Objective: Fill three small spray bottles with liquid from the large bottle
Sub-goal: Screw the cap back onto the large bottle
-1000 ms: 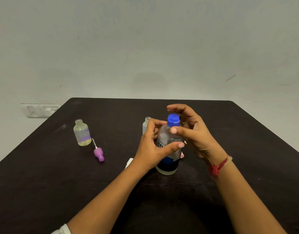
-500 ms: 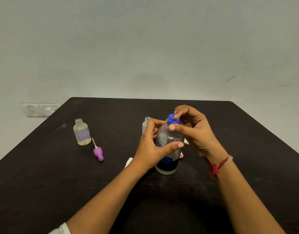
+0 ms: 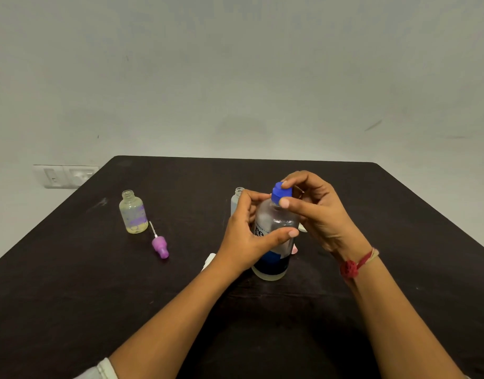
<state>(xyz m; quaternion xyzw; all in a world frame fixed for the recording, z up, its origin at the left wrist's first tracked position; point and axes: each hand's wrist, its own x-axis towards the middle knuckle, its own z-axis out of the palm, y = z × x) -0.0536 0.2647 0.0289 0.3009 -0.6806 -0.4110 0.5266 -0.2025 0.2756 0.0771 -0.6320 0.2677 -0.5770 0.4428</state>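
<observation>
The large clear bottle (image 3: 273, 242) with a dark blue label stands upright near the middle of the black table (image 3: 71, 296). My left hand (image 3: 246, 239) is wrapped around its body. My right hand (image 3: 317, 209) pinches its blue cap (image 3: 280, 194), which sits tilted at the neck. One small open spray bottle (image 3: 132, 213) with a purple label stands at the left, its purple spray top (image 3: 160, 246) lying beside it. A second small open bottle (image 3: 236, 199) shows behind my left hand. A third is not visible.
A white object (image 3: 209, 260) pokes out from under my left wrist, and a pink bit (image 3: 294, 250) shows right of the large bottle. A wall socket plate (image 3: 65, 176) sits behind the table's far left edge. A red thread band circles my right wrist.
My right hand closed its fingers on the blue cap and turned it; the cap now sits tilted and a little higher. The left hand kept its hold on the bottle.
</observation>
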